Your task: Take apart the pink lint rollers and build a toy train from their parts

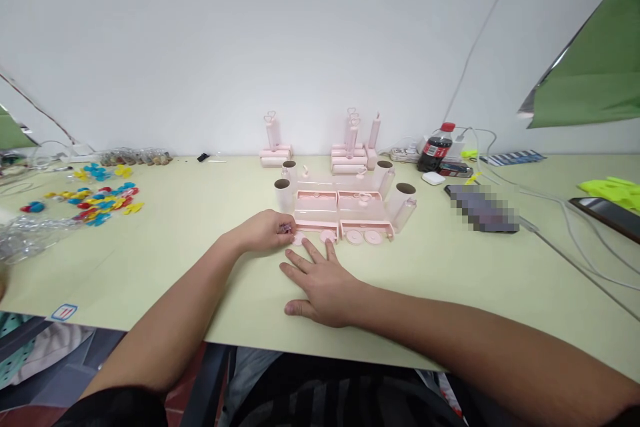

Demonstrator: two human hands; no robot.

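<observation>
My left hand [263, 230] rests on the table with its fingers curled around a cluster of small purplish pieces [285, 228], too small to name. Beside it lie pink discs, one [355, 237] flat in front of an open pink tray [367, 229]. My right hand [325, 285] is spread palm down, holding nothing, and a fingertip reaches a pink disc [327, 235] on the left. Behind the discs are another pink tray [317, 195], clear cylinders [317, 211] and upright pink tubes with dark open tops, such as one tube [403, 200] at the right.
Pink assembled pieces [349, 159] stand by the wall. To the right are a cola bottle [436, 149], a phone [483, 209], a white case [433, 178] and cables [565, 213]. Colourful plastic parts [103, 203] and clear plastic bags [45, 240] lie to the left.
</observation>
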